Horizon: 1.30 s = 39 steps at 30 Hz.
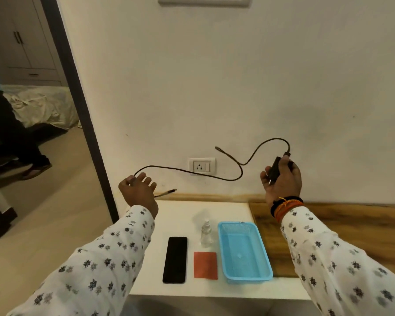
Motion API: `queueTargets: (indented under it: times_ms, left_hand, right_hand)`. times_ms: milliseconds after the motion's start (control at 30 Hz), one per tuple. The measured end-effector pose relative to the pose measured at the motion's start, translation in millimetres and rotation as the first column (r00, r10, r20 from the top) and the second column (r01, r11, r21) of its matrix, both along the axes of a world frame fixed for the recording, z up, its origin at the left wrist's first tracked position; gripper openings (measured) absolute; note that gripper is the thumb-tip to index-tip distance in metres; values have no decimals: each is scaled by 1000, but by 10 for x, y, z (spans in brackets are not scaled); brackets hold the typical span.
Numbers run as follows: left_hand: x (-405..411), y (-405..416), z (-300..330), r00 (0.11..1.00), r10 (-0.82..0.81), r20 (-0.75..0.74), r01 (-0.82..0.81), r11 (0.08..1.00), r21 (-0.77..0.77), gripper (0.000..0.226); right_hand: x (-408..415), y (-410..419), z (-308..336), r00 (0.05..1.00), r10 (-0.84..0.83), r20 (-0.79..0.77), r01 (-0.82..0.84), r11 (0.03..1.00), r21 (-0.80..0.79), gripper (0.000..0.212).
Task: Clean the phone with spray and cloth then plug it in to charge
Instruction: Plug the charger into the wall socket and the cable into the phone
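Note:
A black phone (175, 259) lies screen up on the white table (214, 210). Right of it lies a folded red cloth (205, 265), with a small clear spray bottle (206, 233) standing behind the cloth. My right hand (282, 179) is raised and shut on a black charger adapter (274, 170), prongs pointing down-left. Its black cable (192, 171) loops across the wall to my left hand (138, 191), which grips it near the free plug end (169, 192). A white wall socket (201, 166) sits between my hands.
A blue plastic basket (222, 242) stands right of the cloth. A wooden surface (351, 226) adjoins the table at right. At left, an open doorway with a dark frame (78, 106) shows another person's legs (12, 142) and a bed.

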<state>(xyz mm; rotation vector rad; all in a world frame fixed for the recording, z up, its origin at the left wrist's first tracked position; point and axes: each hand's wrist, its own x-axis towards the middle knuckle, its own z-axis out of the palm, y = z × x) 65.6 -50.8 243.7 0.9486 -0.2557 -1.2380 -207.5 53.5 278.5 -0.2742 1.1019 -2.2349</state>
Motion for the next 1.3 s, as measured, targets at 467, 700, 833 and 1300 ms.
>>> queueTargets:
  times_ms: [467,700,833,1300]
  left_hand:
    - [-517,293,260,664,-36,747,361,890,-278,8]
    - [-549,396,281,640,-236,731,526,829,-193,40]
    - [-544,437,301,578,-271,769,635,742,-216,37]
    - [-159,188,100,353,-400,845,784,620,-34,39]
  right_hand:
    - [408,-67,219,911,362,-197,-372,928,-17,19]
    - [535,-75,269,863,438,-252,-461,887,-39,30]
    - [599,-144,282,922,339,-187,-354,933,-56,47]
    - [751,-904,-22,937,345,51,-348,936,48,36]
